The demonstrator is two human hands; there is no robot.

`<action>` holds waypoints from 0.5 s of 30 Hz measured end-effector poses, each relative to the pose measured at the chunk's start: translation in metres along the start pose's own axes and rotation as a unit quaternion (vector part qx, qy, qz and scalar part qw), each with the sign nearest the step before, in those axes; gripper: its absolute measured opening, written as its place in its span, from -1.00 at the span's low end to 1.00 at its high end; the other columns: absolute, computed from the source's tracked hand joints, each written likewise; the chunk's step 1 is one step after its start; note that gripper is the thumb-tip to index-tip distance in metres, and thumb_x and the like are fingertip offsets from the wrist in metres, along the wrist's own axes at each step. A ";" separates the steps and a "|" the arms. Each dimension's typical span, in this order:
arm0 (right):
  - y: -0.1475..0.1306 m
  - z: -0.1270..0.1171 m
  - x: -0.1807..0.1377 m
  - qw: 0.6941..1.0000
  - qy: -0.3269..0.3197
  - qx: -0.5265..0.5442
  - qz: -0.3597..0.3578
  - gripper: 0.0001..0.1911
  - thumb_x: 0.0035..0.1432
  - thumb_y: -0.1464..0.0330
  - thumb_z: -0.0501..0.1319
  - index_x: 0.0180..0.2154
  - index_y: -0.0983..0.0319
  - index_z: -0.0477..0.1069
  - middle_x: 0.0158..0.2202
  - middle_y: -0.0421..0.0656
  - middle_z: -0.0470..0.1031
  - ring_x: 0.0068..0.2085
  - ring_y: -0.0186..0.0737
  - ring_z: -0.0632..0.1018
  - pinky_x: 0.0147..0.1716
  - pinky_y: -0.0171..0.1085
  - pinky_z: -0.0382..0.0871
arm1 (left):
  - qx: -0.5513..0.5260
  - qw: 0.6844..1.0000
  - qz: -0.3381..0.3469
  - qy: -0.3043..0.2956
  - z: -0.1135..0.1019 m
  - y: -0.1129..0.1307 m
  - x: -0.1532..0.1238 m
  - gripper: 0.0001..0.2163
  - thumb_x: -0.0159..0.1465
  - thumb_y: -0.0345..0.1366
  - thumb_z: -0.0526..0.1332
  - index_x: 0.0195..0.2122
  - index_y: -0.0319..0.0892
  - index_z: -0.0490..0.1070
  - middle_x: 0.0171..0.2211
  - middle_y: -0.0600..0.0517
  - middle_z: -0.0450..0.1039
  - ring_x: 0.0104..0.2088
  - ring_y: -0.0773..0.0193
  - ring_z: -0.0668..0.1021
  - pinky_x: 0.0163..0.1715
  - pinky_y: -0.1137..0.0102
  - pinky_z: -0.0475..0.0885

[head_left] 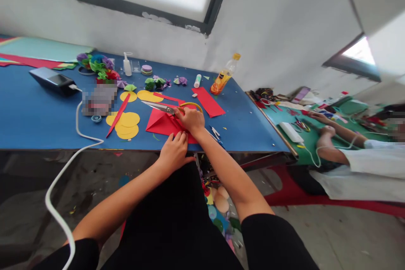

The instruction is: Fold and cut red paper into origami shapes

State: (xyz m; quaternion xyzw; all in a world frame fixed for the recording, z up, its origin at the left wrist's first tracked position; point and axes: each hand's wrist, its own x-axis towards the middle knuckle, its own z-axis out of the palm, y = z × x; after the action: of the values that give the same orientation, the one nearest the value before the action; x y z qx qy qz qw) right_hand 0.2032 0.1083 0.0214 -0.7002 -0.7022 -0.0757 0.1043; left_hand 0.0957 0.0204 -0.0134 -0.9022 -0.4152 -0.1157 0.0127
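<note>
My right hand (192,121) is closed on a pair of scissors (158,106) with yellow handles. Their blades point left across the table and lie over a folded piece of red paper (161,121). Close to the table's front edge, my left hand (174,150) rests its fingertips on that red paper, its thumb standing out to the right. The part of the paper under both hands is hidden. Left of it are several yellow paper circles (128,124) with a narrow red paper strip (118,114) across them. A red paper rectangle (209,102) lies to the right.
On the blue table (253,128) stand an orange drink bottle (223,76), a glue stick (197,81) and a small white bottle (127,66). A white cable (78,118) runs from a dark device (53,81) over the front edge. At right, another person's hands (324,124) are above a green table.
</note>
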 end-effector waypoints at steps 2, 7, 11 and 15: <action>-0.001 0.004 0.004 1.000 0.011 -0.007 -0.008 -0.43 0.33 0.04 -0.11 -0.19 0.26 0.54 -0.30 0.04 0.60 -0.21 -0.03 0.60 -0.30 -0.27 0.34 | -0.006 1.000 -0.001 0.000 0.000 -0.001 0.000 -0.28 0.22 0.08 0.14 0.19 -0.48 0.21 0.18 -0.31 0.26 0.19 -0.03 0.30 0.13 0.20 0.22; -0.001 0.016 0.022 0.999 0.024 -0.026 0.002 -0.44 0.35 0.12 -0.13 -0.23 0.28 0.55 -0.29 0.05 0.60 -0.21 -0.03 0.60 -0.31 -0.27 0.32 | -0.021 1.000 -0.001 0.000 0.001 0.000 0.001 -0.28 0.23 0.07 0.15 0.19 -0.50 0.20 0.18 -0.30 0.27 0.19 -0.03 0.29 0.14 0.17 0.22; 0.004 0.024 0.040 0.998 0.031 -0.046 0.010 -0.43 0.37 0.14 -0.16 -0.24 0.29 0.54 -0.30 0.05 0.60 -0.21 -0.04 0.60 -0.33 -0.29 0.30 | -0.025 1.000 0.004 0.001 0.003 0.001 0.002 -0.27 0.22 0.08 0.16 0.18 -0.52 0.21 0.18 -0.32 0.26 0.17 -0.06 0.31 0.13 0.15 0.25; 0.010 0.033 0.059 0.997 0.047 -0.054 0.018 -0.41 0.38 0.16 -0.18 -0.26 0.30 0.55 -0.33 0.06 0.59 -0.25 -0.06 0.59 -0.36 -0.29 0.28 | -0.028 1.000 0.010 0.006 0.005 0.001 0.004 -0.28 0.24 0.09 0.12 0.17 -0.53 0.23 0.17 -0.34 0.27 0.16 -0.08 0.33 0.12 0.14 0.26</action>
State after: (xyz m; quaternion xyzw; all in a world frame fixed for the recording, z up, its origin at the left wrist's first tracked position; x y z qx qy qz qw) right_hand 0.2121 0.1734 0.0042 -0.7131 -0.6786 -0.1444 0.1004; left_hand 0.1000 0.0229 -0.0178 -0.9056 -0.4029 -0.1322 -0.0092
